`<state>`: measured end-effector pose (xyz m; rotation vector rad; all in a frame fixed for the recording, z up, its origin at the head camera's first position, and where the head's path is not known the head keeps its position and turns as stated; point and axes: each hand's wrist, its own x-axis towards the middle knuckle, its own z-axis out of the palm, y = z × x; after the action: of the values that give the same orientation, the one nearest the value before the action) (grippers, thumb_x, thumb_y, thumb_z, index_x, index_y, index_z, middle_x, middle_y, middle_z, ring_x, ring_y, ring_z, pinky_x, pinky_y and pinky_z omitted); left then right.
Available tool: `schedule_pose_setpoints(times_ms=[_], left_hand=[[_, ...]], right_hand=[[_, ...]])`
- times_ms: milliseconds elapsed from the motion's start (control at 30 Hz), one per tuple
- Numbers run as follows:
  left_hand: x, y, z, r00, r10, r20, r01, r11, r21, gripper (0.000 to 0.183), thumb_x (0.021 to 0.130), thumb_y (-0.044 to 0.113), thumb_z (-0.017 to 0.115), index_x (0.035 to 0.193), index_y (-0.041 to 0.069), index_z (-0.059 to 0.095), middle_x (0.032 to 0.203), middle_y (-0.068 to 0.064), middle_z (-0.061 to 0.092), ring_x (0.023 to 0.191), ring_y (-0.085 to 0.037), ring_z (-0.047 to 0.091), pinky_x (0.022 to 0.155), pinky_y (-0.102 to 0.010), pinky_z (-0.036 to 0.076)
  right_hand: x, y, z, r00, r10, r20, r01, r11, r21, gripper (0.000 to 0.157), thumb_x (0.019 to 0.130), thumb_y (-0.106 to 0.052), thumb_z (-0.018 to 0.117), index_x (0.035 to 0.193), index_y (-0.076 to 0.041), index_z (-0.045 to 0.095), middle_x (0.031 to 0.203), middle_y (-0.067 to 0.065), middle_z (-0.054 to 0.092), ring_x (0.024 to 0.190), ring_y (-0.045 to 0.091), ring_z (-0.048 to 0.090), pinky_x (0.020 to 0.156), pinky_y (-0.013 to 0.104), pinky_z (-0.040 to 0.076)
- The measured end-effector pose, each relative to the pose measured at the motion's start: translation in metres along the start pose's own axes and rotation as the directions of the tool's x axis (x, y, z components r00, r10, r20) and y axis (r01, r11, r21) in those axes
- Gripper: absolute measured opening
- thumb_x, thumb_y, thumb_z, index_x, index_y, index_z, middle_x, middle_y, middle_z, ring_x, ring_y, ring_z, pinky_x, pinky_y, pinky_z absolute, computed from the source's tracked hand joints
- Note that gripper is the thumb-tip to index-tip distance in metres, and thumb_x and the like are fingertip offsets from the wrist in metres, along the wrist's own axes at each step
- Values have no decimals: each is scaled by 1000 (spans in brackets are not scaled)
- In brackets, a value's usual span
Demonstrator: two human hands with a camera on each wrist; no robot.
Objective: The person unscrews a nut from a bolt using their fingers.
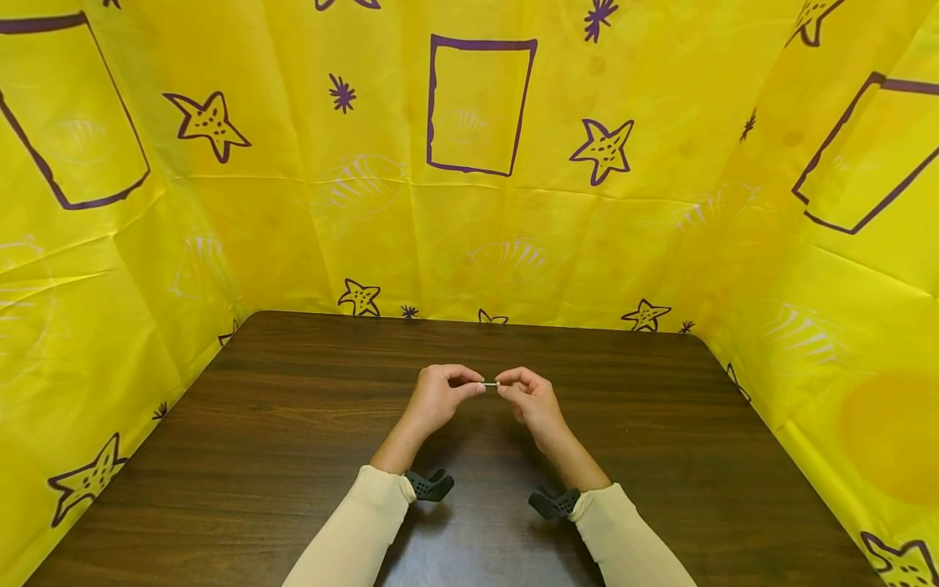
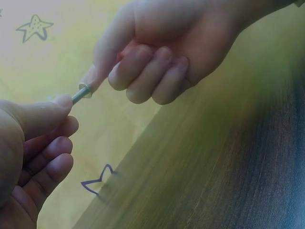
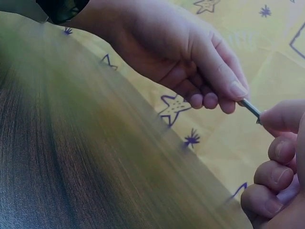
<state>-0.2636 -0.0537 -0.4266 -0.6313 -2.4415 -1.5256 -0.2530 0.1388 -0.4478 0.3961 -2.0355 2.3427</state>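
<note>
A thin metal bolt (image 1: 490, 384) spans the small gap between both hands, held level above the table. My left hand (image 1: 437, 399) pinches one end between thumb and index finger. At the other end, a wider round rim (image 2: 85, 90) shows right at the fingertips of my right hand (image 1: 533, 405), whose thumb and index finger pinch there. I cannot tell whether that rim is the bolt's head or a separate nut. In the right wrist view, the grey shaft (image 3: 250, 109) shows between the two thumbs. Fingertips cover both ends.
The dark wood-grain table (image 1: 293, 424) lies under both hands. Yellow sheeting (image 1: 469, 228) with starfish and fish drawings hangs behind it and along both sides. Each wrist wears a dark strap-on mount (image 1: 431, 486) beside a cream sleeve (image 1: 359, 522).
</note>
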Motion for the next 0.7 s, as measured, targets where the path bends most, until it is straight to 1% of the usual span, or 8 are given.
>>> schedule_pose_setpoints(times_ms=[167, 300, 400, 500, 567, 633, 700], left_hand=[[0, 0, 0, 1000, -10, -7, 10, 1000, -3, 5, 83, 15, 78, 87, 13, 77, 85, 4, 71, 77, -12, 63, 68, -30, 51], [-1, 0, 1, 1000, -1, -13, 1, 1000, -7, 4, 83, 15, 78, 86, 13, 77, 84, 4, 71, 77, -13, 63, 67, -31, 51], [-1, -1, 1, 1000, 1, -15, -1, 1000, -4, 4, 83, 15, 78, 86, 13, 77, 84, 4, 71, 77, -13, 63, 67, -30, 51], [0, -2, 2, 1000, 0, -13, 0, 1000, -2, 5, 82, 13, 79, 87, 12, 77, 83, 5, 71, 77, -14, 63, 67, -30, 51], [0, -2, 2, 1000, 4, -15, -4, 1000, -2, 5, 82, 12, 79, 87, 12, 78, 83, 5, 71, 77, -14, 63, 67, -29, 51], [0, -2, 2, 1000, 10, -16, -10, 1000, -3, 5, 82, 12, 79, 87, 12, 78, 84, 4, 71, 77, -14, 64, 67, -29, 51], [0, -1, 2, 1000, 10, -17, -10, 1000, -3, 5, 82, 14, 79, 86, 12, 78, 84, 4, 71, 76, -13, 63, 67, -30, 51]], right_hand=[[0, -1, 0, 1000, -21, 4, 21, 1000, -2, 23, 89, 7, 63, 108, 16, 58, 53, -4, 36, 41, 7, 27, 41, 21, 22], [-1, -4, 0, 1000, -21, 14, 21, 1000, 9, 22, 89, 10, 61, 110, 17, 57, 53, -4, 36, 42, 6, 28, 42, 22, 22], [-3, -12, 2, 1000, -12, 22, 12, 1000, 9, 19, 90, 11, 58, 107, 17, 57, 53, -3, 36, 42, 6, 28, 42, 22, 23], [-7, -21, 6, 1000, 3, 17, -3, 1000, -2, 11, 92, 8, 57, 102, 12, 60, 53, -3, 37, 43, 7, 29, 43, 22, 24], [-9, -25, 8, 1000, 17, 8, -17, 1000, -18, 9, 94, 3, 57, 99, 9, 62, 53, -2, 37, 44, 8, 29, 43, 22, 24], [-10, -28, 9, 999, 39, -5, -40, 998, -38, 11, 97, -3, 57, 95, 5, 64, 53, -1, 36, 43, 8, 29, 43, 23, 24], [-10, -29, 9, 997, 70, -15, -71, 995, -71, 17, 99, -8, 56, 92, 6, 63, 52, 0, 36, 42, 8, 29, 42, 23, 24]])
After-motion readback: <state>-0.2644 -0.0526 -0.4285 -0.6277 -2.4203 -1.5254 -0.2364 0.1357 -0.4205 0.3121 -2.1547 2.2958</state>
